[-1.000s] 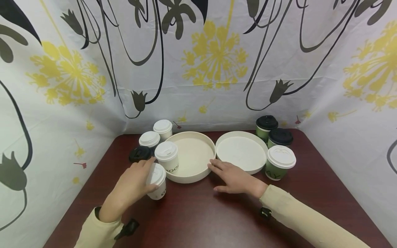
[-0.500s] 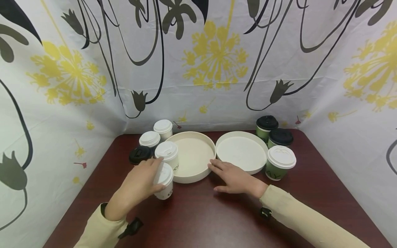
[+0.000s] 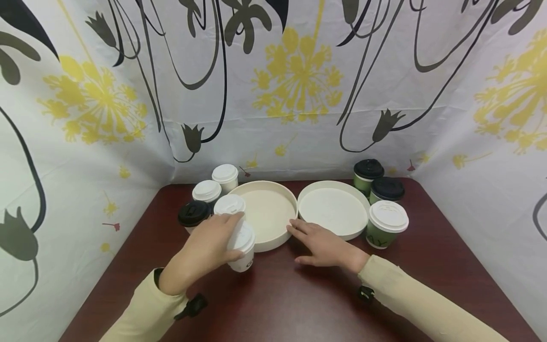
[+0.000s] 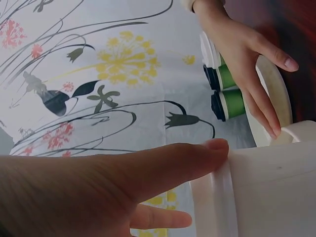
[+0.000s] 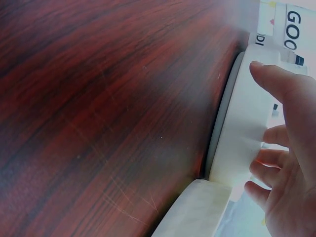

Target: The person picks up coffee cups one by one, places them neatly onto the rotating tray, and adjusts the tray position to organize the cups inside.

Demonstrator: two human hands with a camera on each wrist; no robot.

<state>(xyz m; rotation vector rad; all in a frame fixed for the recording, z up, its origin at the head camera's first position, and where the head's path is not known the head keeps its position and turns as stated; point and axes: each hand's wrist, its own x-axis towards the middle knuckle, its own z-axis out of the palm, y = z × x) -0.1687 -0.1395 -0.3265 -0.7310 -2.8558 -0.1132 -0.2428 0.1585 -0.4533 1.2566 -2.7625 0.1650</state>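
My left hand [image 3: 209, 242] grips a white paper cup [image 3: 244, 262] with a white lid, thumb on the near side and fingers over the far side. In the left wrist view this cup [image 4: 276, 190] fills the lower right corner. It stands in front of the left cream round tray [image 3: 271, 209] and overlaps its front rim. Another white-lidded cup [image 3: 229, 203] is inside that tray at its left edge, partly hidden by my left hand. My right hand [image 3: 322, 244] lies with loosely extended fingers at the tray's right rim, beside the right round tray [image 3: 331, 209].
Left of the trays stand two white-lidded cups [image 3: 206, 191] and a black-lidded cup [image 3: 193, 213]. On the right are two green cups with black lids [image 3: 386, 188] and a green cup with a white lid [image 3: 386, 225]. A patterned cloth [image 3: 273, 95] hangs behind the dark red table [image 3: 282, 304].
My left hand has moved to the right with the gripped cup, from the tray's left side to its front. The right hand has stayed at the tray rim.
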